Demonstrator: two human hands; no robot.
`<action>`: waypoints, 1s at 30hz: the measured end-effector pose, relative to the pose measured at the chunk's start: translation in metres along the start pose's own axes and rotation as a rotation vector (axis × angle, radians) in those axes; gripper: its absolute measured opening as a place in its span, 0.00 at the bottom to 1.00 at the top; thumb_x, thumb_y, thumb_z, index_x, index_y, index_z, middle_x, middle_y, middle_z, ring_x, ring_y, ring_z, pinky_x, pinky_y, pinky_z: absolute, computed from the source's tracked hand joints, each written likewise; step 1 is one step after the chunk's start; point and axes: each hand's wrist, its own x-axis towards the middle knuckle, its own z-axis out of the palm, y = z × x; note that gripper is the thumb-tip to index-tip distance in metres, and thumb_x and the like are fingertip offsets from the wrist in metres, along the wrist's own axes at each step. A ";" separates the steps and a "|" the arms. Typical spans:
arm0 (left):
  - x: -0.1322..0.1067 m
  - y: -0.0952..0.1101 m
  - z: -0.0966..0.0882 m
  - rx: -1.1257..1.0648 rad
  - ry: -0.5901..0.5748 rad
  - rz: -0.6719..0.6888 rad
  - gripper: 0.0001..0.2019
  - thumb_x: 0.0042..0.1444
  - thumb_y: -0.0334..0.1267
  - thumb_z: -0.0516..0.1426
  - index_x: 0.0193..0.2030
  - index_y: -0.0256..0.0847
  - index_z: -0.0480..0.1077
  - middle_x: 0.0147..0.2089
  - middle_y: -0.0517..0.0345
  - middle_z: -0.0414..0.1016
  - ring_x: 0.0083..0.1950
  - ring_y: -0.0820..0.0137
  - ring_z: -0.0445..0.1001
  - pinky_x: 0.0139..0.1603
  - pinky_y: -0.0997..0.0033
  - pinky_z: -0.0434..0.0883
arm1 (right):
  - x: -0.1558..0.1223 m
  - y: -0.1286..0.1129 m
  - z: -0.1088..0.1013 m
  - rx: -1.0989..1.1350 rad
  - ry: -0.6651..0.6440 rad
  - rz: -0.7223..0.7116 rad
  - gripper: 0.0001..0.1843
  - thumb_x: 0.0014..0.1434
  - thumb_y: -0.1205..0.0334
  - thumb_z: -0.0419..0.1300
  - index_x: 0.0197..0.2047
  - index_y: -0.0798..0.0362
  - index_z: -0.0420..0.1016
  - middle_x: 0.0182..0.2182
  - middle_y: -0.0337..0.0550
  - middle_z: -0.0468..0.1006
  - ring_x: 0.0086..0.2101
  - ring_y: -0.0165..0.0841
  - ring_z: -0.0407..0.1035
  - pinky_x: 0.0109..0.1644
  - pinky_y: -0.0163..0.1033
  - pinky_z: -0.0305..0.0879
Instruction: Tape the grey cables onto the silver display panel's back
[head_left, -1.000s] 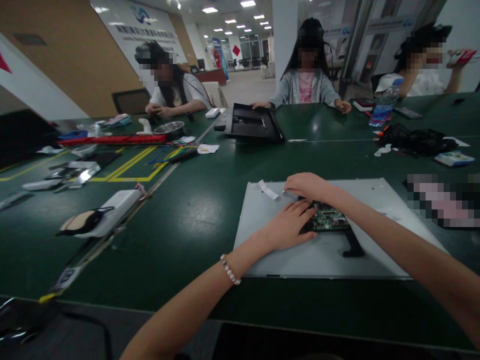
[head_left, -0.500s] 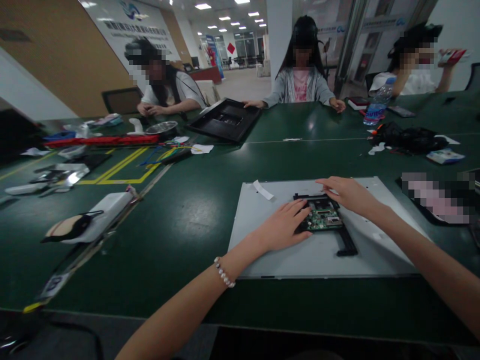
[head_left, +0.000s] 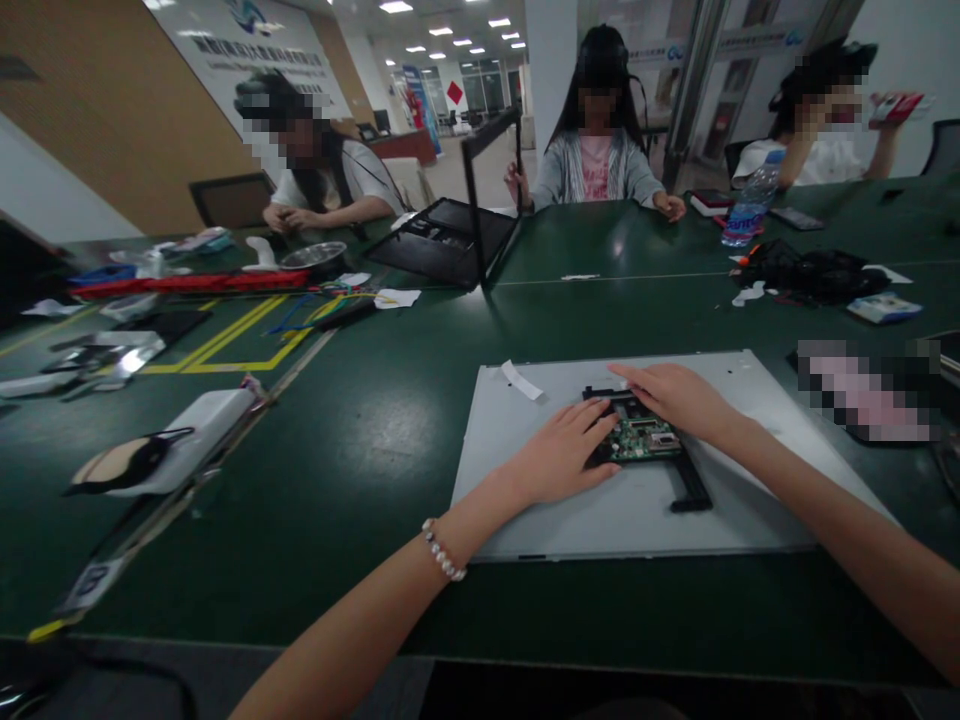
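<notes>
A green circuit board [head_left: 643,437] sits in a black plastic bracket [head_left: 688,485] on a flat pale panel [head_left: 540,530], the back of a screen by its look. My left hand [head_left: 566,440] lies over the bracket's left side, fingers spread and touching it and the board's edge. Over the bracket's upper right reaches my right hand [head_left: 679,400], its index finger stretched out to the top edge. It covers the bracket's upper right corner, and its fingertips grip nothing that I can see. A white paper strip [head_left: 523,380] lies at the panel's upper left.
Across the green table [head_left: 360,540] a person lifts a black frame [head_left: 474,200] above a black casing [head_left: 435,245]. Two more people sit on either side. A water bottle [head_left: 752,205], a white case [head_left: 199,440] and a pink-and-black object [head_left: 862,390] lie around.
My right hand has slid left across the bracket's top, covering more of it. My left hand stays in place. The person opposite has raised the black frame upright off the casing.
</notes>
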 end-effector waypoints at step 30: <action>0.000 -0.001 0.002 -0.016 0.015 0.003 0.31 0.65 0.53 0.50 0.68 0.37 0.53 0.72 0.43 0.51 0.73 0.58 0.49 0.71 0.54 0.52 | -0.007 -0.007 -0.008 0.034 0.041 -0.005 0.15 0.64 0.63 0.50 0.40 0.53 0.80 0.40 0.50 0.82 0.42 0.42 0.74 0.51 0.51 0.67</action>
